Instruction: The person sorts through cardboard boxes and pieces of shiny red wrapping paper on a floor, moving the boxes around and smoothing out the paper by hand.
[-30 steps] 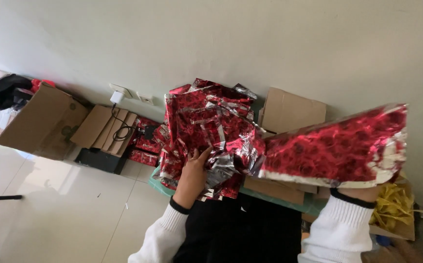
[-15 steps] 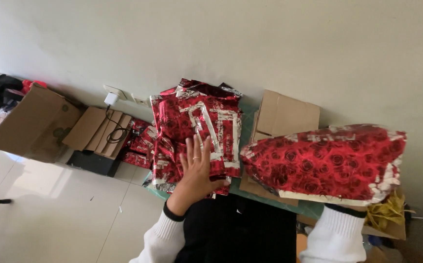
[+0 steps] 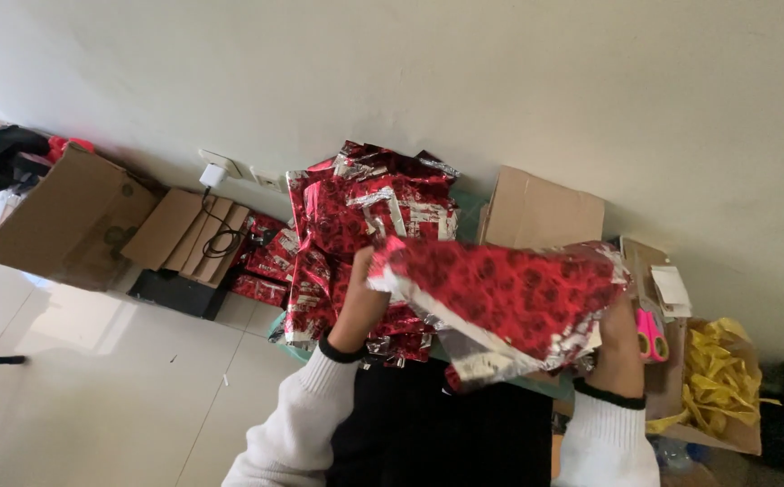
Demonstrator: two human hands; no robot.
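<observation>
Red foil bag (image 3: 500,302) between both hands (image 3: 360,311), above foil-bag pile (image 3: 356,216).

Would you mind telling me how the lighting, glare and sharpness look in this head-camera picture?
Head view: soft, even daylight on the pale wall; the shiny red foil sheet held by the left hand and right hand throws silver glare along its creases, as does the foil pile; the whole frame is tilted, and the hands look slightly motion-blurred; the cardboard boxes stay fairly sharp.

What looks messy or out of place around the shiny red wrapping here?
The pile of crumpled red foil sheets is ragged, its edges hanging off the green table. More red foil pieces lie on the floor beside flattened cardboard.
</observation>
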